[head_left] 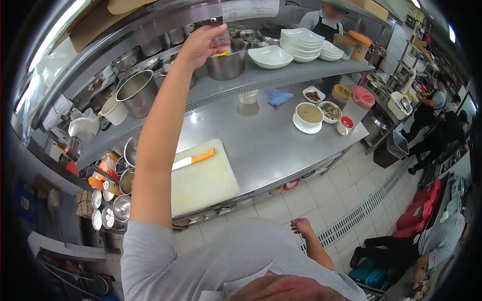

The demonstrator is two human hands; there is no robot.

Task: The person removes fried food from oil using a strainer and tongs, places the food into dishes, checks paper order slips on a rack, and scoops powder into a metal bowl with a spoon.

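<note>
My left hand (205, 46) is raised over the upper shelf, its fingers apart at the rim of a steel pot (227, 66); nothing shows in its grip. A yellow item (221, 52) shows inside that pot, close to the fingertips. My right hand (301, 227) hangs low beside my body, away from the counter, fingers loosely bent and apart, holding nothing visible. Below my left forearm, a knife with an orange handle (203, 156) lies on a pale cutting board (208, 183), its blade partly hidden by the arm.
White bowls (301, 44) are stacked on the shelf (271, 72). The steel counter (251, 145) holds a blue cloth (279, 98), a soup bowl (309, 114) and containers. A person (326, 22) stands behind the shelf; others are at right, near a bin (389, 150).
</note>
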